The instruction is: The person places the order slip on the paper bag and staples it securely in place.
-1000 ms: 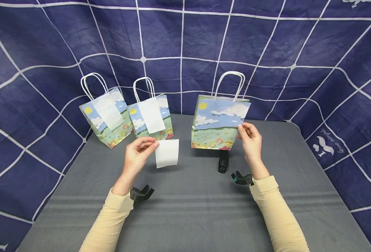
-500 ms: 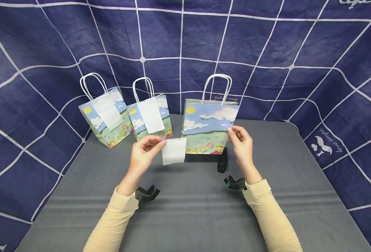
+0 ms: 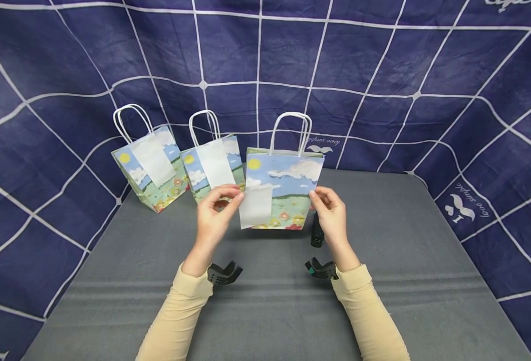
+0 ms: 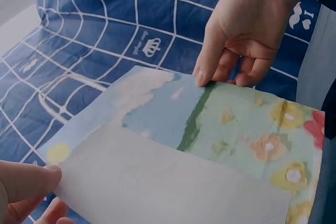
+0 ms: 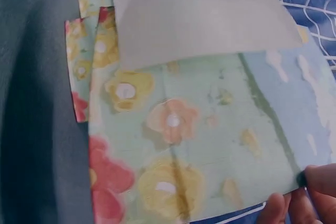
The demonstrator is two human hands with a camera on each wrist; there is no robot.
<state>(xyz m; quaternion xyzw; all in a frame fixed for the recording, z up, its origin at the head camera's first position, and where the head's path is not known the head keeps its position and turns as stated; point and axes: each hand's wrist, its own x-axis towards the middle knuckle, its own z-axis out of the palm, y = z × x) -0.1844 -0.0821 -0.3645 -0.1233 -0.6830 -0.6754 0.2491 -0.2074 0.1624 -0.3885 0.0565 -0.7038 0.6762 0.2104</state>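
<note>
Nearest us we saw a person's two cream sleeves, the left (image 3: 175,306) and the right (image 3: 369,306), reaching over a grey table (image 3: 265,311). At each cuff we noted a black wrist device, one on the left (image 3: 225,273) and one on the right (image 3: 321,269).

Beyond them the hands were apart from each other. The left hand (image 3: 213,215) pinched a white slip (image 3: 256,206) by its edge between thumb and fingers. We saw the slip in front of the lower left part of a paper bag (image 3: 290,205); whether it lay flat on it we could not tell. The right hand (image 3: 332,215) gripped that bag's right edge, thumb on the front, fingers behind. The bag stood upright between both hands, its sun, clouds and flowers facing us and its white handles (image 3: 291,114) raised.

Just behind the right hand we made out a slim black object (image 3: 317,233), partly hidden.

Farther left stood a middle bag (image 3: 195,176), partly behind the left hand, and a leftmost bag (image 3: 168,193), each with a white sheet down its front. Behind everything we saw a dark blue cloth (image 3: 229,52) with white grid lines.
</note>
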